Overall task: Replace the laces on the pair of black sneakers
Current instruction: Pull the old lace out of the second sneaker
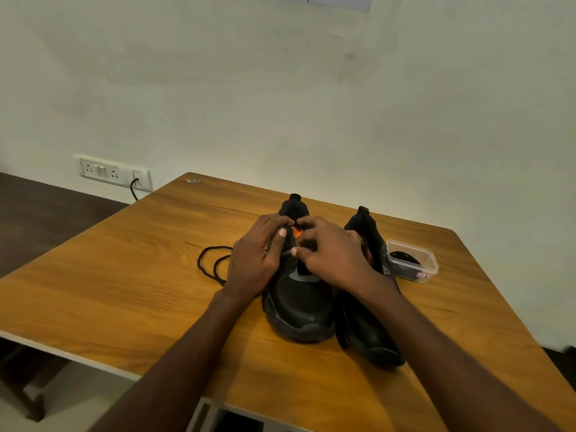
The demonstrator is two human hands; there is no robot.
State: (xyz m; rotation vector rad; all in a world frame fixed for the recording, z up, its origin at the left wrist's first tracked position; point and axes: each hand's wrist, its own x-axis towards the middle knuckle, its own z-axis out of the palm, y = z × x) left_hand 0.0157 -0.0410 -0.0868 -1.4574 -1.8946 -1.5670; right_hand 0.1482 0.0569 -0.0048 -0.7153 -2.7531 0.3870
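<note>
Two black sneakers stand side by side on the wooden table (124, 275), toes toward me. My left hand (254, 257) and my right hand (330, 254) both rest on the lace area of the left sneaker (299, 307), fingers pinched near its orange tongue patch. What my fingertips pinch is hidden. A black lace (212, 263) lies looped on the table just left of my left hand. The right sneaker (364, 332) leans beside it, untouched.
A small clear plastic container (413, 260) with a coiled black lace inside sits right of the shoes. The wall runs behind the table, with a switch panel (113, 173) and a plugged cable at the left. The table's left and near edges drop off to the floor.
</note>
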